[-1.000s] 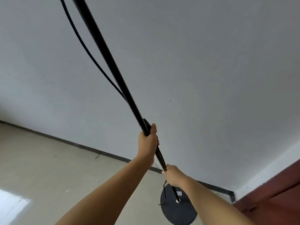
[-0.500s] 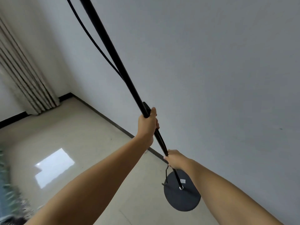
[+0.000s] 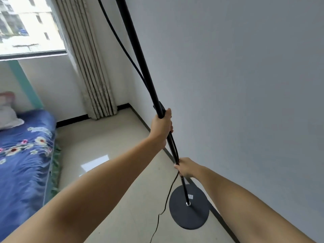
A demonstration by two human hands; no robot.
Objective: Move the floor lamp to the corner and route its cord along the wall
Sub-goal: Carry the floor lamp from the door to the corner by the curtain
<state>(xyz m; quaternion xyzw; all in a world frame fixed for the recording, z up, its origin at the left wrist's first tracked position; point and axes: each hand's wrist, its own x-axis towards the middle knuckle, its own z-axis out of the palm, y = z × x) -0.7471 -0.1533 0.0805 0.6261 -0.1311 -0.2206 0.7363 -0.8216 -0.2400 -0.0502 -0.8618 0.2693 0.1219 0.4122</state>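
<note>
Black pole: the lamp pole (image 3: 140, 55) leans a little, near the grey wall (image 3: 236, 85).
Left hand: the left hand (image 3: 161, 128) is wrapped tight round the pole, higher up.
Right hand: the right hand (image 3: 186, 167) is closed on the pole and the cord (image 3: 164, 206), lower down.
Base: the round base (image 3: 189, 206) is by the wall; I cannot tell if it touches the floor.
Corner: by the curtain (image 3: 91, 67), well ahead.
Tip: keep the pole straight, walk slowly, and don't step on the cord.
Boxes or bins: none here.
</note>
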